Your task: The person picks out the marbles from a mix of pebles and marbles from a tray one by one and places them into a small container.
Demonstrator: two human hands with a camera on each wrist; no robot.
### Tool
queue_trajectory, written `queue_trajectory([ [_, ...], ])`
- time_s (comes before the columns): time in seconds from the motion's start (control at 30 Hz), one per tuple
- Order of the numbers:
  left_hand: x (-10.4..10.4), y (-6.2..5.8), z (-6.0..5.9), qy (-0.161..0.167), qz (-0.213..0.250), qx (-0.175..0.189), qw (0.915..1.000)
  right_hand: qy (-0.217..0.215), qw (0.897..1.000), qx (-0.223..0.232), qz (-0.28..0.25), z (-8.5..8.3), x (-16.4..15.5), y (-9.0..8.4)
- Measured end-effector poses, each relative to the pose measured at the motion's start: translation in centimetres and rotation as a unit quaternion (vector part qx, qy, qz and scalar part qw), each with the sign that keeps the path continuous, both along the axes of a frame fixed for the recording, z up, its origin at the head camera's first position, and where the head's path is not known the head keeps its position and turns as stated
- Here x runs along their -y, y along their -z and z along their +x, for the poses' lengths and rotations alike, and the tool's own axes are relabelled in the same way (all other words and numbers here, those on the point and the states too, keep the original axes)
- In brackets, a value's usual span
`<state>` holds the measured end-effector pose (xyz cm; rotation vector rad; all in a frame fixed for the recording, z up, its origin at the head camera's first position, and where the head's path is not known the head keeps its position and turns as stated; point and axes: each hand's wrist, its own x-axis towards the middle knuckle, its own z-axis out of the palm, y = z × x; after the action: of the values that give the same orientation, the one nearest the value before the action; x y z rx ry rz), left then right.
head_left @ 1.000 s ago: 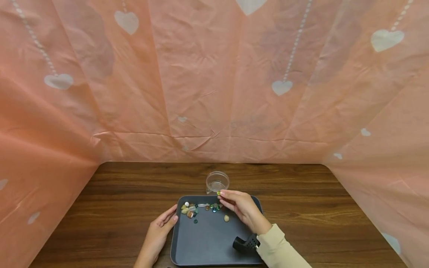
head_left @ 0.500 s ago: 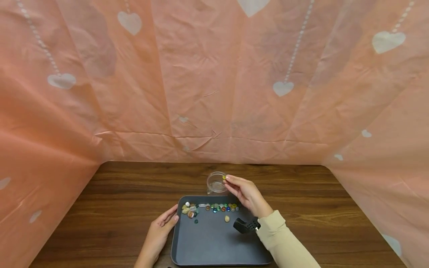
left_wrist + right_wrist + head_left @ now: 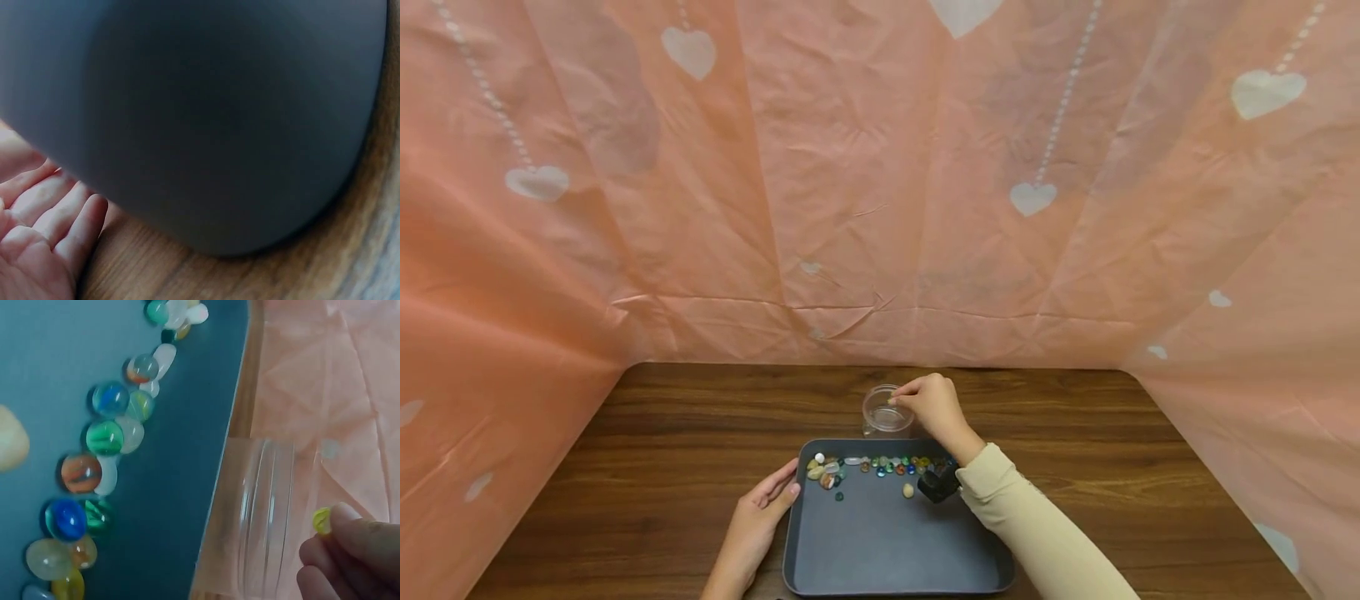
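Observation:
My right hand hovers at the rim of a clear glass jar just behind the tray and pinches a small yellow marble in its fingertips. In the right wrist view the marble sits at the jar's open mouth. My left hand lies with relaxed fingers against the left edge of the dark grey tray. A row of coloured glass marbles runs along the tray's far side.
A cluster of pale polished stones lies in the tray's far left corner, and one beige stone sits alone. The tray stands on a wooden table enclosed by pink cloth with white hearts.
My right hand has lifted the yellow marble from the tray's marble row and carried it back to the jar's mouth. The left hand has stayed against the tray.

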<state>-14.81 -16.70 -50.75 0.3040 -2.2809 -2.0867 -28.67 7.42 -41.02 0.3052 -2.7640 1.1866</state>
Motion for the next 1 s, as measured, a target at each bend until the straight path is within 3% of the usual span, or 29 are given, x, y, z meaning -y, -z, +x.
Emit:
queue_trajectory([
  [0.13,0.0,0.0,0.0,0.002,0.004,-0.002,1.0,-0.018,0.999,-0.018,0.038,0.1,0.6,0.0],
  [0.73,0.0,-0.2,0.1,0.003,0.012,-0.009,0.9999,-0.051,0.993,-0.061,0.09,0.8,1.1,0.3],
  [1.0,-0.2,0.0,0.0,0.006,0.022,-0.009,0.9997,-0.041,0.998,-0.042,0.038,1.9,0.7,0.5],
])
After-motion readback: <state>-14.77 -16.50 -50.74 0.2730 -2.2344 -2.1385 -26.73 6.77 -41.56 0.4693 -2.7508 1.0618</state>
